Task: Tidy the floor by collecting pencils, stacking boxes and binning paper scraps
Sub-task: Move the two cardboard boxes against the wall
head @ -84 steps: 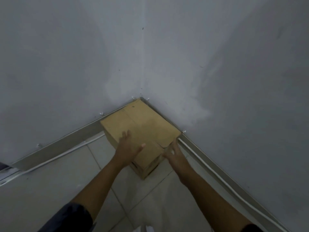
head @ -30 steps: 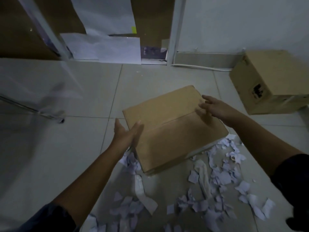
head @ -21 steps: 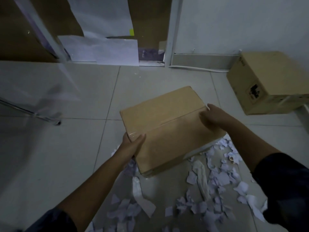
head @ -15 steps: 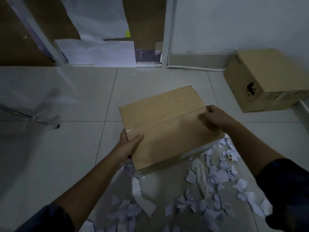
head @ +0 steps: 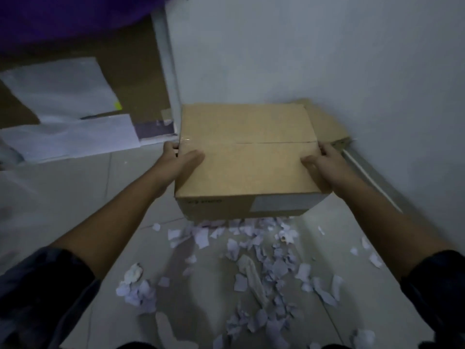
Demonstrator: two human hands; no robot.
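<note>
— Two hands are working one carton here: the left hand (head: 180,159) is clamping the left edge of the cardboard box (head: 247,157), thumb lying on the lid, fingers wrapping the side.

— And the right hand (head: 320,163) is mirroring it at three o'clock, thumb on top, fingers curling round the far edge. The box is hanging clear of the tiled floor (head: 65,197), by the look of the scraps showing beneath it.

— So the stacking step is under way. The second box (head: 327,125) is sitting at one o'clock, tucked against the wall (head: 327,51), partly hiding behind the carried one.

— I'm judging the next move is asking for a carry toward one o'clock, a lift above that lid, then a square lowering so the edges are lining up.

— Meanwhile paper scraps (head: 251,260) are littering everything toward six o'clock; binning is waiting. Pencils? I'm seeing none.

— White sheets (head: 68,122) are leaning at ten o'clock.
</note>
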